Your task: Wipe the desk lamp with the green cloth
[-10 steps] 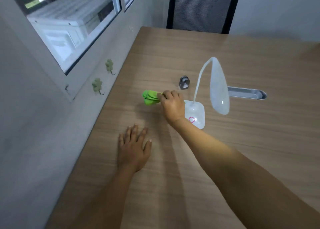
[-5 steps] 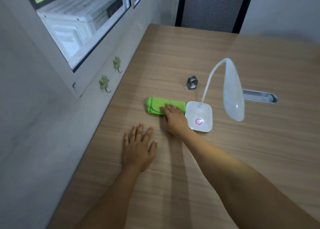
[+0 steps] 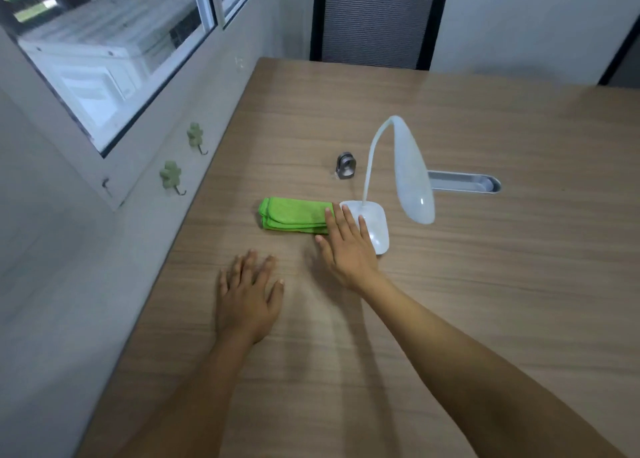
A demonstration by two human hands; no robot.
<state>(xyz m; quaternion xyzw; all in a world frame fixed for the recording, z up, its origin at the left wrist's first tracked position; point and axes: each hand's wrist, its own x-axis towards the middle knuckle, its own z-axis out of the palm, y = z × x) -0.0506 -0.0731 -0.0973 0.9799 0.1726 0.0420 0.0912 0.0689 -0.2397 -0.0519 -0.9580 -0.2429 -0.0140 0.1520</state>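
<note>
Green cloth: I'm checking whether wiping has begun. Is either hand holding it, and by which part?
Nothing is held. The green cloth lies folded on the desk; the right hand is open at its end, and the left hand lies flat.

Matt wood-grain desk — glossy white plastic lamp — fuzzy green cloth.

A second ago the right hand pinched the green cloth, bunched and lifted off the desk. Now the cloth lies flat and folded beside the lamp's base, and the hand has let go, fingers spread flat, overlapping the cloth's end and the base.
</note>
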